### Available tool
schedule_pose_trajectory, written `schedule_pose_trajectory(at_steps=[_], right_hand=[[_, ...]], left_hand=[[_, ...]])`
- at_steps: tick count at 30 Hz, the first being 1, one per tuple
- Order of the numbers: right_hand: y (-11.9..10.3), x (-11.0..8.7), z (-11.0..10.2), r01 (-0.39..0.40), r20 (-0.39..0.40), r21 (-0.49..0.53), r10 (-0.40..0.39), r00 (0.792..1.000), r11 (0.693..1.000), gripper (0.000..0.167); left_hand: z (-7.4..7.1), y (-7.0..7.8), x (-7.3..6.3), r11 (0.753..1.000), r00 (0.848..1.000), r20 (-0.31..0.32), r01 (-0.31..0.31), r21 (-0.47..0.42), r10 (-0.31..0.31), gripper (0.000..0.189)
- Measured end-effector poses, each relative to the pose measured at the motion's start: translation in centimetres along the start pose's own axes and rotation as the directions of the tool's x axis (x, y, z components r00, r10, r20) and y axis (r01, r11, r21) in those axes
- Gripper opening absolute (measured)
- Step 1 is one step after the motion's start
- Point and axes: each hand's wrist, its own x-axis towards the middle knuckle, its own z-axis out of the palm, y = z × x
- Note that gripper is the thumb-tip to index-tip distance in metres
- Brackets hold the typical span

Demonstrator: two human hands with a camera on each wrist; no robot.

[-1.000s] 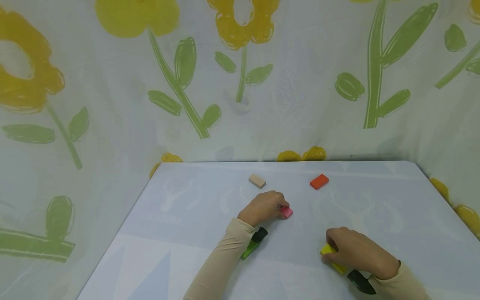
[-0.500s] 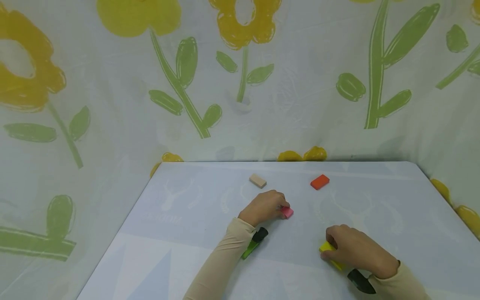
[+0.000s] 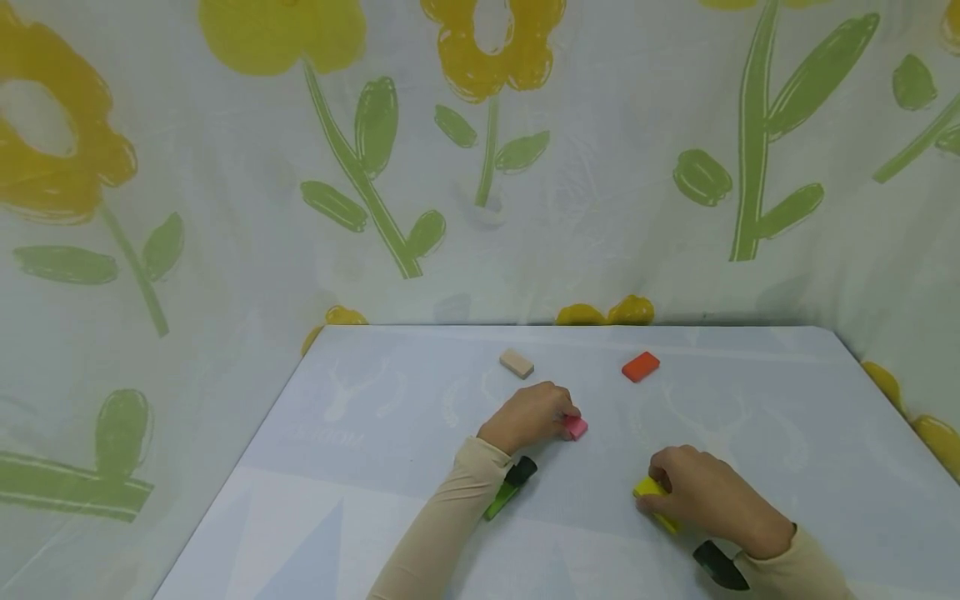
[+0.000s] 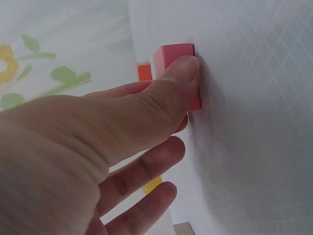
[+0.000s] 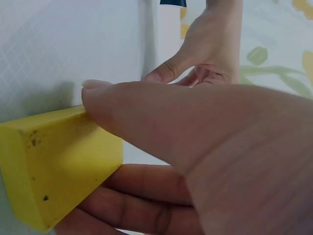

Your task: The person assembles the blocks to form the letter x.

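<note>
My left hand (image 3: 528, 417) pinches a pink rectangular block (image 3: 577, 428) near the middle of the table. In the left wrist view the thumb lies across the face of that pink block (image 4: 171, 51), close against the tabletop, while the other fingers are partly hidden behind the thumb. To the right and nearer, my right hand (image 3: 708, 496) grips a yellow rectangular block (image 3: 647, 487). Seen from the right wrist, the thumb is on one edge of the yellow block (image 5: 63, 161) and the fingers curl along its opposite side. Small dark marks show on its face.
Farther back on the white-and-pale-blue table (image 3: 360, 433) lie a beige block (image 3: 517, 363) and an orange-red block (image 3: 641, 367). A curtain with a flower print (image 3: 585, 233) hangs behind the far edge. Black devices (image 3: 720, 565) sit at the wrists.
My right hand has shifted slightly left and away from me, carrying the yellow block with it. The left hand and pink block stay practically still.
</note>
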Motion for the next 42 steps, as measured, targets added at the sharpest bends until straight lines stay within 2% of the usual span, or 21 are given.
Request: schedule_pose_trajectory(at_steps=[10,19,28,42], right_hand=[[-0.2,0.4,0.1,-0.017,-0.002,0.008,0.017,1.000,1.000,0.033],[-0.2,0.7,0.2,0.000,-0.019,0.003,0.000,1.000,1.000,0.038],[-0.6,1.2,0.3,-0.019,-0.020,0.009,0.019,1.000,1.000,0.033],[-1.0,1.5,0.2,-0.005,-0.057,-0.010,0.004,0.998,1.000,0.034]], left_hand=[[-0.2,0.1,-0.1,1.000,1.000,-0.017,-0.009,0.003,0.009,0.027],[-0.2,0.1,-0.1,1.000,1.000,-0.019,-0.004,0.016,0.004,0.028],[0.0,0.0,0.0,0.999,1.000,-0.024,-0.015,0.036,0.016,0.027],[0.1,-0.1,0.0,1.000,1.000,-0.012,0.001,-0.005,-0.001,0.031]])
